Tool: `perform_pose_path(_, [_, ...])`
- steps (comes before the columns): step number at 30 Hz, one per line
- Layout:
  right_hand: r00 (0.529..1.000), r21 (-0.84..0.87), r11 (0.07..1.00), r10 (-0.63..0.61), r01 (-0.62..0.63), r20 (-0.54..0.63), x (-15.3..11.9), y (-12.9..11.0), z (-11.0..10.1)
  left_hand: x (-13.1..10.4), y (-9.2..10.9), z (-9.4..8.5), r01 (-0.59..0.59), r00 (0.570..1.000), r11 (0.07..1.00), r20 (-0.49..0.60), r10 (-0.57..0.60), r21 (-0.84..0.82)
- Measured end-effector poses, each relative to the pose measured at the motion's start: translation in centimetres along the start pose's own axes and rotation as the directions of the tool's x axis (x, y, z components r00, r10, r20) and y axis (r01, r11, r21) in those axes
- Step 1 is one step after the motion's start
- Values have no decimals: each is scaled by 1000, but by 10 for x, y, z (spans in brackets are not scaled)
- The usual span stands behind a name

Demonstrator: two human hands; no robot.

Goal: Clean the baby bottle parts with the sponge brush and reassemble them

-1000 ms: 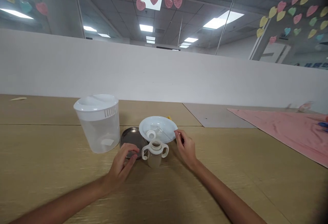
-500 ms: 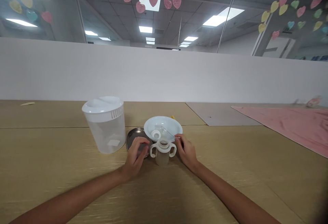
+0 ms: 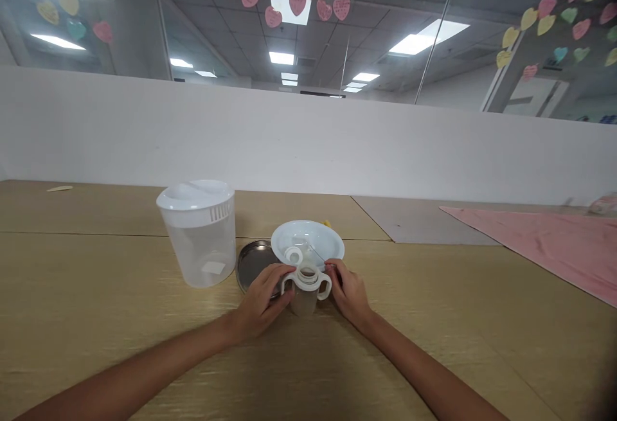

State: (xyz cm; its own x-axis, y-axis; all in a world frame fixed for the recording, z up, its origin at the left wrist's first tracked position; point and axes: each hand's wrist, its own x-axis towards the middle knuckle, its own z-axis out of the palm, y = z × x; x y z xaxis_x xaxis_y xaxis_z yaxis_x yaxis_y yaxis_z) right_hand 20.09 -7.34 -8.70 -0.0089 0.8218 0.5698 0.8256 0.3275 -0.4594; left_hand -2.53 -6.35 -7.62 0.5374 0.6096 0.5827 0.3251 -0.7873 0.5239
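A small sippy cup (image 3: 304, 302) with a white collar and two side handles stands upright and uncapped on the table. My left hand (image 3: 264, 299) has its fingers and thumb closed round the cup's left handle. My right hand (image 3: 349, 289) is just beyond the right handle, pinching the end of a thin rod (image 3: 315, 252) that slants over a white bowl (image 3: 337, 241). What the rod is I cannot make out. Inside the bowl, at its near left, sits a white ring-shaped part (image 3: 293, 254), with a clear piece near it. A round steel tray (image 3: 250, 265) lies partly behind my left hand.
A tall translucent bucket (image 3: 200, 241) with a white lid stands at the left. A pink cloth (image 3: 540, 241) covers the right side, near a grey sheet (image 3: 419, 222). A low white wall (image 3: 308, 144) closes off the back, with glass above it.
My left hand has moved right from over the steel tray and closed on the cup's handle. My right hand has shifted slightly toward the cup, still pinching the rod.
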Motion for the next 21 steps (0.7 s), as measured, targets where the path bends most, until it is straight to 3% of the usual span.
perform_pose_path(11, [997, 57, 997, 54, -56, 47, 0, -2, 0, -1, -1, 3, -19, 1000, 999, -17, 20, 43])
perform_pose_path(21, [990, 146, 980, 142, -138, -21, 4, 3, 0, 10, -13, 2, 149, 954, 989, -258, -150, -25])
